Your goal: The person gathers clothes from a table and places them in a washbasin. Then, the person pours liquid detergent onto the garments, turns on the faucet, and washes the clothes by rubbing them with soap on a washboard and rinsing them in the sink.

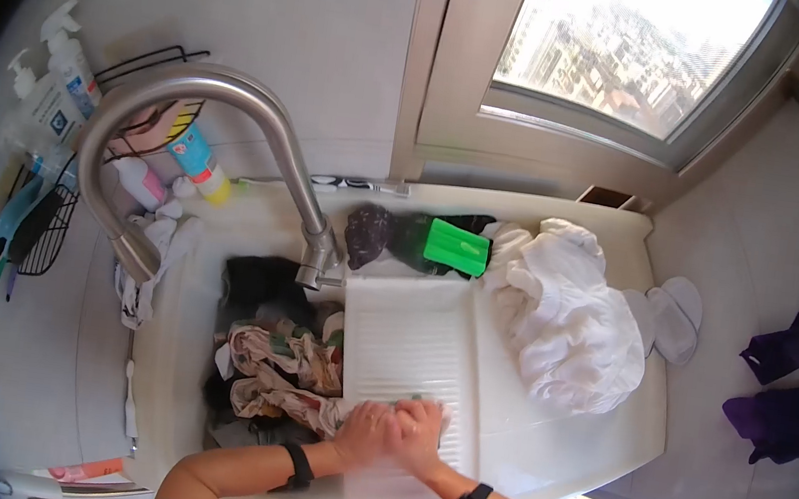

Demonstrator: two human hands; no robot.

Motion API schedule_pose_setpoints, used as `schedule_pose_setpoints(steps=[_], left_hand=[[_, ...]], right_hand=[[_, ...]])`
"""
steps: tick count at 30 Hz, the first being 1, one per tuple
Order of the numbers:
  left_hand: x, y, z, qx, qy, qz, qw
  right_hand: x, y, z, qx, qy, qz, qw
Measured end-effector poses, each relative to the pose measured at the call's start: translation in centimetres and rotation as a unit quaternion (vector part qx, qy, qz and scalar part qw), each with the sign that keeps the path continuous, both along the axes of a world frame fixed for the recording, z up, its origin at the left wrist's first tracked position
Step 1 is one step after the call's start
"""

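Note:
My left hand [363, 435] and my right hand [415, 437] press close together, fingers closed, over the lower part of the ribbed white washboard [410, 322]. Both grip a beige patterned cloth [294, 357], which runs from the sink basin up onto the board. Most of the part under my fingers is hidden; a small bit shows by my right hand. In the basin, dark cloths [264, 282] lie around the patterned one. Beyond the board's far edge is a bright green block [457, 247], perhaps soap or a brush, resting near dark cloth.
A curved metal faucet [238, 92] arches over the basin's left side. A heap of white fabric [571, 323] covers part of the right ledge. Wall racks [48, 234] hold bottles and brushes at left. White slippers [678, 317] stand at right, near purple cloths [792, 412].

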State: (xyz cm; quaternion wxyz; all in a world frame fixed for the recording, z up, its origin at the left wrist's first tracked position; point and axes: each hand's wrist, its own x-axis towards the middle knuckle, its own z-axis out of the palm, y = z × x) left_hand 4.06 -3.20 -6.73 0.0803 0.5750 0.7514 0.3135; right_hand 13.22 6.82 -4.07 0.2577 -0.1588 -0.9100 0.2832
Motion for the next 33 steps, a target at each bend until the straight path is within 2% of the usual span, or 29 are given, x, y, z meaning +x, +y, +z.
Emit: schedule_pose_setpoints(steps=[4, 5, 7, 8, 9, 10, 11, 12, 13, 14, 16, 17, 18, 20, 22, 24, 26, 30, 33], left_hand=[[-2.4, 2.5, 1.4, 0.026, 0.045, 0.001, 0.999], [-3.5, 3.3, 2.0, 0.027, 0.021, -0.005, 0.999], [-5.1, 4.1, 2.4, 0.03, -0.025, -0.008, 0.999], [-5.4, 3.4, 1.5, 0.046, -0.063, 0.073, 0.994], [-6.1, 1.8, 0.2, 0.063, -0.1, 0.152, 0.981], [-6.8, 0.5, 0.8, 0.076, -0.138, 0.226, 0.961], [-7.5, -1.0, 1.5, -0.016, -0.347, 0.307, 0.886], [-7.6, -2.8, 4.4, -0.109, -0.536, 0.368, 0.752], [-7.0, -4.4, 5.8, -0.195, -0.692, 0.409, 0.562], [-6.8, -5.4, 4.7, -0.161, -0.759, 0.345, 0.528], [-8.4, -5.9, 1.4, -0.086, -0.859, 0.199, 0.464], [-9.0, -5.6, 1.4, -0.076, -0.811, 0.153, 0.56], [-11.0, -6.0, 1.5, -0.1, -0.811, 0.206, 0.538], [-13.4, -7.2, 8.3, -0.037, -0.802, 0.129, 0.583], [-14.0, -8.6, 16.4, -0.023, -0.646, 0.137, 0.751], [-12.6, -9.0, 23.7, -0.043, -0.538, 0.16, 0.827], [-12.5, -9.9, 29.3, -0.053, -0.466, 0.168, 0.867], [-12.1, -11.3, 37.8, 0.023, -0.342, 0.205, 0.917], [-12.5, -11.6, 42.7, 0.079, -0.27, 0.151, 0.948]], right_hand=[[-4.0, 3.6, 0.1, 0.005, -0.027, 0.013, 1.0], [-4.7, 4.3, 0.2, 0.017, -0.03, 0.014, 0.999], [-5.8, 5.2, -0.7, -0.066, -0.045, -0.006, 0.997], [-6.2, 5.8, -0.8, -0.102, -0.049, -0.013, 0.994], [-6.2, 6.2, 0.0, -0.267, -0.033, -0.051, 0.962], [-5.7, 6.4, 0.9, -0.429, -0.02, -0.087, 0.899], [-5.4, 6.2, 1.8, -0.579, -0.008, -0.12, 0.806], [-5.2, 5.3, 2.7, -0.635, 0.004, -0.106, 0.765], [-4.8, 3.6, 3.8, -0.689, 0.008, -0.091, 0.719], [-4.5, 1.9, 4.6, -0.739, 0.009, -0.075, 0.669], [-4.3, -2.1, 5.2, -0.744, -0.019, 0.086, 0.662], [-4.1, -3.1, 5.0, -0.697, -0.046, 0.194, 0.689], [-4.2, -3.8, 4.5, -0.724, -0.059, 0.217, 0.652], [-4.3, -2.9, 4.4, -0.617, -0.059, 0.207, 0.757], [-4.8, -1.3, 3.2, -0.752, -0.068, 0.152, 0.638], [-5.3, -0.6, 2.8, -0.748, -0.091, 0.144, 0.641], [-6.1, -0.7, 2.9, -0.737, -0.107, 0.126, 0.655], [-7.9, -2.2, 2.3, -0.732, -0.109, 0.108, 0.664], [-9.4, -3.0, 1.0, -0.713, -0.141, 0.129, 0.675]])
